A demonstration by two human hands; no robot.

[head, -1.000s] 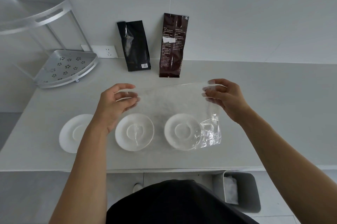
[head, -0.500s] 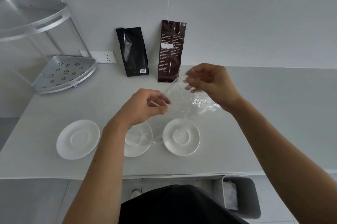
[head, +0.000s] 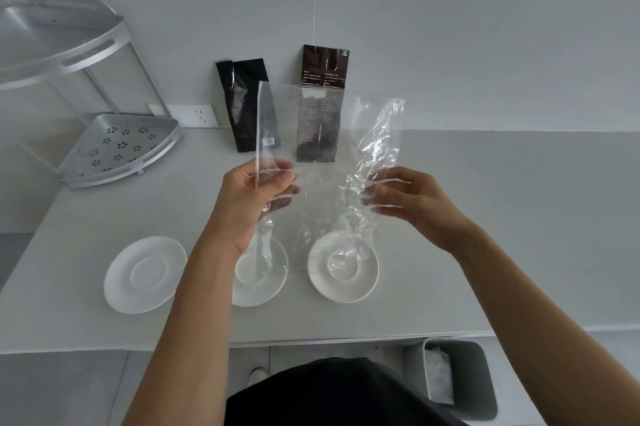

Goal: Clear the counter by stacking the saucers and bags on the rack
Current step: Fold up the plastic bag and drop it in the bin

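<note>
Left hand (head: 258, 197), right hand (head: 403, 200) each pinching side of clear plastic bag (head: 311, 155), held up taut above worktop middle, likely to flatten. Three saucers (head: 145, 275) along front edge; rack (head: 117, 148) back-left corner.

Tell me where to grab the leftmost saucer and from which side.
Take the leftmost saucer by its raised rim at the left or near edge, coming from above. It lies flat on the counter, apart from the others, so only the rim offers purchase.
</note>
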